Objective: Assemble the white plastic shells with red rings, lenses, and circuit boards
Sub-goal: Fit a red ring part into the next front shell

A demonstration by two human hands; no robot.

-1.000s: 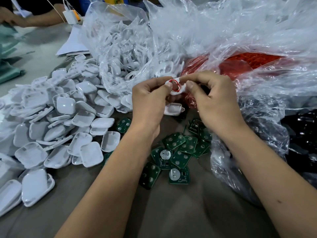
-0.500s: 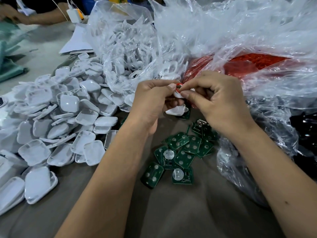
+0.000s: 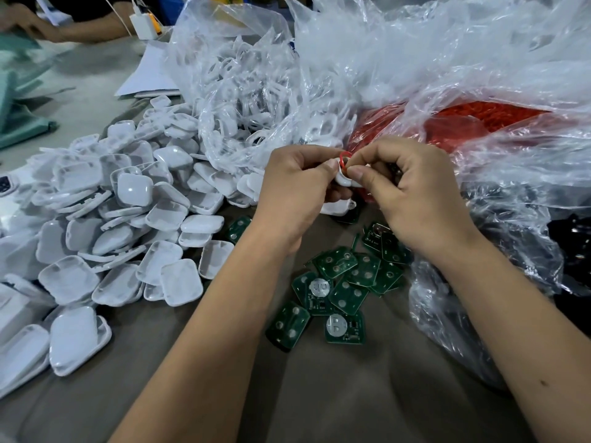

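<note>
- At far left, a loose pile of white shells (image 3: 128,219) lies on the tabletop (image 3: 319,394); we can read no brand or writing on them.
- Behind the pile, a clear bag of white parts (image 3: 243,100) stands open beside white papers (image 3: 147,75).
- Our left hand (image 3: 294,193) holds a white shell (image 3: 343,177) in a narrow grip, thumb and curled fingers pinching its left edge.
- A red ring (image 3: 344,159) sits at the top of that shell, raised above the tabletop, between both hands.
- Our right hand (image 3: 412,193) pinches the ring and the shell's right edge between thumb and forefinger, grip narrow.
- Below the hands, green circuit boards (image 3: 339,289) lie scattered on the tabletop; two show round silver discs with embossed marks we cannot read.
- At right, a clear bag of red rings (image 3: 479,123) lies just behind the right hand.
- At far right, a bag holds black parts (image 3: 572,244).
</note>
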